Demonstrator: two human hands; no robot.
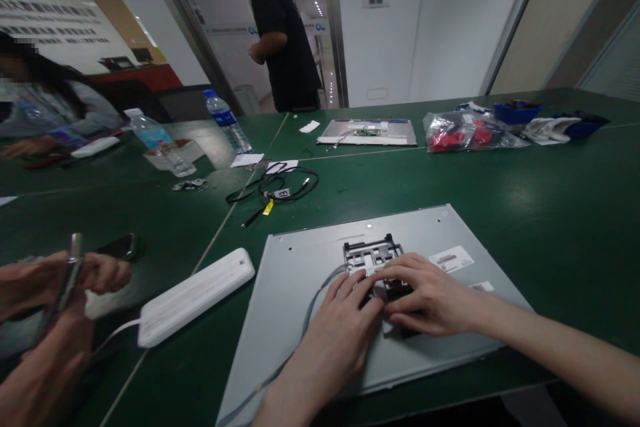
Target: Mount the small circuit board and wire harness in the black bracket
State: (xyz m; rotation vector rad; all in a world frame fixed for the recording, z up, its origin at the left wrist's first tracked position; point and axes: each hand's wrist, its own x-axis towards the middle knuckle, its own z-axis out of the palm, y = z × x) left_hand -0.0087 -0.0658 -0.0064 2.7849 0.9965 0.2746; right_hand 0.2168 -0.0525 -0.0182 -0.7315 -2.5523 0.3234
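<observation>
A grey flat display panel [290,293] lies face down on the table in front of me. A black bracket frame [373,248] is fixed near its middle, with small metal parts inside. My left hand [345,327] rests at the bracket's near left side, fingers bent and thumb pressed in. From the right, my right hand [425,293] reaches in with its fingers curled over the same spot. The fingertips of both hands almost meet. What they pinch is mostly covered by the fingers. A grey cable [311,317] runs from the bracket down the panel, passing beneath my left wrist.
A white power strip [197,297] lies left of the panel. Beyond are a coiled black cable [285,190], water bottles [227,121], another panel [367,133] and a plastic bag [465,132]. A co-worker's hands [55,293] hold a phone at left. Another person [283,33] stands behind the table.
</observation>
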